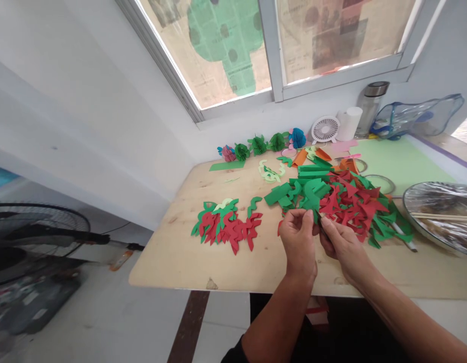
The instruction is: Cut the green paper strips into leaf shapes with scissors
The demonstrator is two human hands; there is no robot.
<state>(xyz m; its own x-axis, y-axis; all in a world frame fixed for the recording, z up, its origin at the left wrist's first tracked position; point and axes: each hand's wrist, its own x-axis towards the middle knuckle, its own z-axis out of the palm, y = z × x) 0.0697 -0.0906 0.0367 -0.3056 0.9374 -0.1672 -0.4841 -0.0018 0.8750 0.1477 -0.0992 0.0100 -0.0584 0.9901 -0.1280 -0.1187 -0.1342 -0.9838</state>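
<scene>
My left hand (299, 237) and my right hand (339, 239) meet above the table's front part. Thumbs and fingers of both are pinched together on a small dark green paper piece (317, 217); its lower part is hidden behind the fingers. Just beyond them lies a heap of green paper cutouts (311, 191), some curled or folded. Red paper scraps (352, 206) are piled beside my right hand. Left of my hands, a separate pile of red wavy cutouts (233, 229) lies mixed with green wavy cutouts (198, 222).
Green paper balls (259, 144) line the wall with pink and blue ones. A small white fan (325, 129) and a bottle (372, 108) stand at the back. A film-covered bowl (441, 214) with chopsticks sits at right. A large fan (32, 242) stands left, off the table.
</scene>
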